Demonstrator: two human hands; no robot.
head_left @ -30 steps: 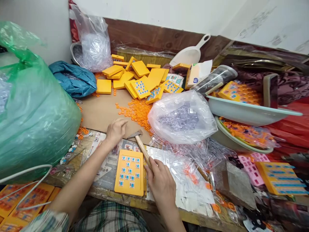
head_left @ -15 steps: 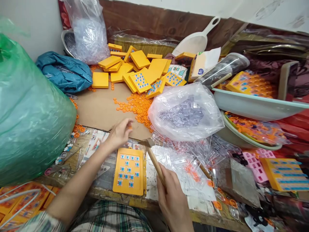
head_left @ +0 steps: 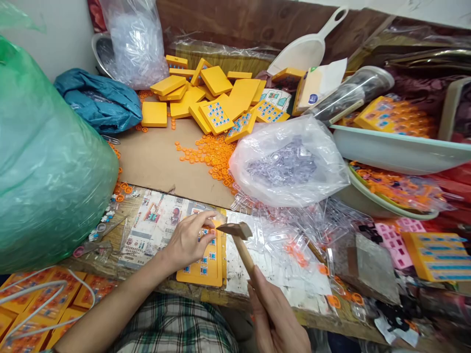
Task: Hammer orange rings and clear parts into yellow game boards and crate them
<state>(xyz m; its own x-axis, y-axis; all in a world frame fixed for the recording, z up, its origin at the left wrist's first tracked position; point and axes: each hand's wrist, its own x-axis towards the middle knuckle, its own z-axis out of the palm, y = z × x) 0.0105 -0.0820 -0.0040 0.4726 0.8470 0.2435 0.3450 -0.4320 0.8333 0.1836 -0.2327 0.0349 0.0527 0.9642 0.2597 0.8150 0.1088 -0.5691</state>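
My right hand (head_left: 274,309) is wrapped round the wooden handle of a small hammer (head_left: 237,234), its metal head raised just right of my left fingertips. My left hand (head_left: 193,238) is over a yellow block (head_left: 200,279) at the table's front edge. Its thumb and forefinger pinch a small orange ring, mostly hidden, at the block's upper right. Square blue-and-white inserts sit in rows on the block, several of them covered by this hand. Beyond lies a pile of orange rings (head_left: 217,154) on cardboard (head_left: 147,159).
Yellow blocks (head_left: 217,81) are heaped at the back. An open plastic bag (head_left: 290,166) of clear pieces stands right of the rings, with loose clear clips (head_left: 272,230) before it. A big green bag (head_left: 55,162) fills the left. A stone-like block (head_left: 371,269) and basins (head_left: 397,149) are at right.
My left hand has come from near the ring pile down to the yellow block, carrying something small and orange. The hammer has shifted slightly right and down. The view has moved a little.
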